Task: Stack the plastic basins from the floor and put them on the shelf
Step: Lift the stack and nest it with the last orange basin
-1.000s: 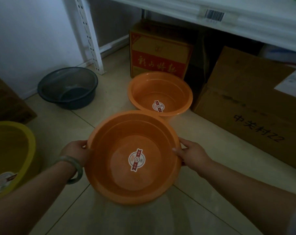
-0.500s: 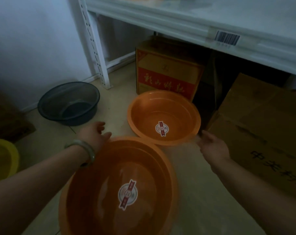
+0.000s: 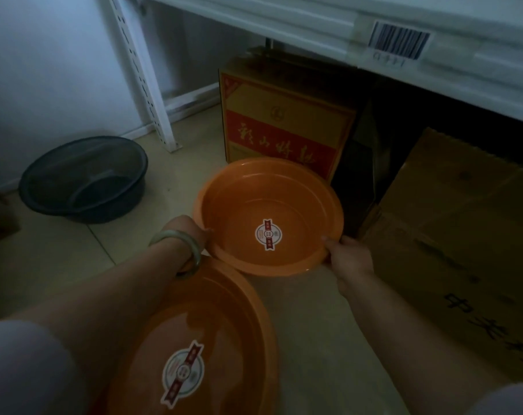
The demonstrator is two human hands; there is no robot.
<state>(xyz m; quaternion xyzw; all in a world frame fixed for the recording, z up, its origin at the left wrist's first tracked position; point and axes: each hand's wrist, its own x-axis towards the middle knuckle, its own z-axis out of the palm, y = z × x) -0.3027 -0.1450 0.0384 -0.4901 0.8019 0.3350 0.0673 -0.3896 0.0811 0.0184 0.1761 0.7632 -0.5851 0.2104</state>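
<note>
With your left hand (image 3: 185, 232) and right hand (image 3: 345, 255) each clasping the rim of the far orange basin (image 3: 267, 215) on the floor, you did best to lift level and nest it squarely into the near orange basin (image 3: 200, 339).

Both arms reach toward 12 o'clock; left hand (image 3: 186, 232) and right hand (image 3: 345, 255) curled, gripping, bangled left wrist.

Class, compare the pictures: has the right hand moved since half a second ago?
Yes. The right hand has moved forward to the far orange basin, which rests before the red-labelled box, and now grips its rim.
</note>
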